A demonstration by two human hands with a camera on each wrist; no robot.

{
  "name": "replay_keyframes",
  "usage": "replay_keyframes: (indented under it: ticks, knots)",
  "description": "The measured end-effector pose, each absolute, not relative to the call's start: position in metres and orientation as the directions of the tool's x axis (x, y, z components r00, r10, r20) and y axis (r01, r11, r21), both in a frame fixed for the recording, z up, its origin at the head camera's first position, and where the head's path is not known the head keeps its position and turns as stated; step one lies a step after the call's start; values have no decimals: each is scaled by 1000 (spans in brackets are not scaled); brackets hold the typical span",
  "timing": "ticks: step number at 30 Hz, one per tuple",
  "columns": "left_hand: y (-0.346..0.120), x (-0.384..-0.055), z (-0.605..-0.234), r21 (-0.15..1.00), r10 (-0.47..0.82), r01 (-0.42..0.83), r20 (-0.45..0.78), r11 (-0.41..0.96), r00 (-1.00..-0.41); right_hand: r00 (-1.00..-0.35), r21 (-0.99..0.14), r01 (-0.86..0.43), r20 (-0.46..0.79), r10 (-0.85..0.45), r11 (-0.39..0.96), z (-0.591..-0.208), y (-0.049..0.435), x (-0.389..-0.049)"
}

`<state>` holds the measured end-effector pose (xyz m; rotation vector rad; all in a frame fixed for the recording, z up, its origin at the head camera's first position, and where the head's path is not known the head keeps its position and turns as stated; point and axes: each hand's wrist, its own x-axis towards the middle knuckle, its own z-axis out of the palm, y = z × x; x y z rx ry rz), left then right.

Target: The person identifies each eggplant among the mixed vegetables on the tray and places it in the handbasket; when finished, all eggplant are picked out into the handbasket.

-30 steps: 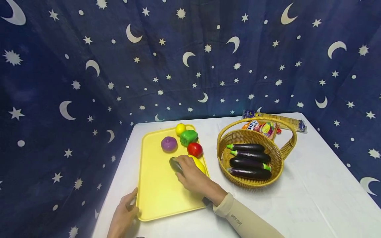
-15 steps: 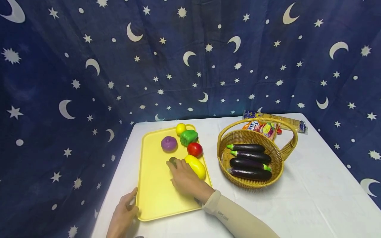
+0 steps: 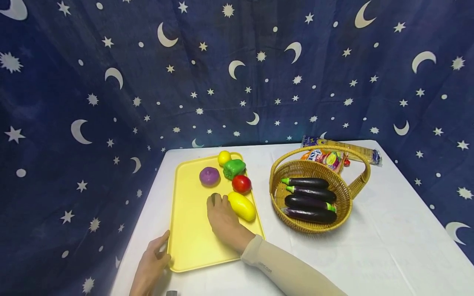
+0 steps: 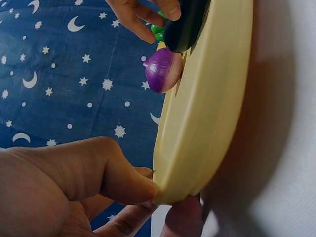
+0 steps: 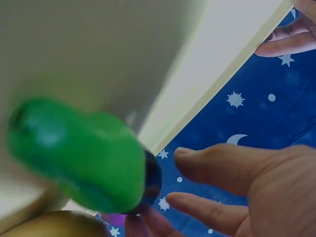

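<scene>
My left hand (image 3: 151,261) pinches the near left corner of the yellow tray (image 3: 187,230) between thumb and fingers. Over the tray, my right hand (image 3: 225,222) touches a dark, smooth, rounded vegetable (image 4: 185,29) with its fingertips. The head view shows little of it. In the right wrist view the thumb stands apart from its dark end (image 5: 153,185), and a blurred green, lumpy vegetable (image 5: 74,153) lies close to the camera. Also on the tray are a purple onion-like vegetable (image 3: 209,176), a green bell pepper (image 3: 234,168), a tomato (image 3: 241,183), a lemon (image 3: 224,158) and a yellow mango-like fruit (image 3: 242,206).
Right of the tray stands a wicker basket (image 3: 275,201) with a tall handle, holding several eggplants (image 3: 310,214). Behind it lie an orange snack bag (image 3: 327,159) and a long pasta packet (image 3: 364,154). A starry curtain (image 3: 237,82) encloses the white table (image 3: 370,230).
My right hand has shifted left over the tray and turned, uncovering the yellow fruit and covering most of the dark vegetable. My left hand has kept its hold on the tray.
</scene>
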<state>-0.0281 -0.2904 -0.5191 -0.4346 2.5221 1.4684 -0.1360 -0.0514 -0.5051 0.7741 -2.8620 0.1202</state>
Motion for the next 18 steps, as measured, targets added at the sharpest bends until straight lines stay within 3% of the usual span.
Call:
replay_keyframes:
  ticks: [5, 18]
  knots:
    - [-291, -28, -519, 806, -158, -337, -298, 487, -941, -861, 18, -446, 264, -435, 895, -508, -57, -136]
    - [-291, -29, -520, 817, -151, -352, -319, 456, -936, -870, 71, -402, 281, -405, 913, -510, -58, -136]
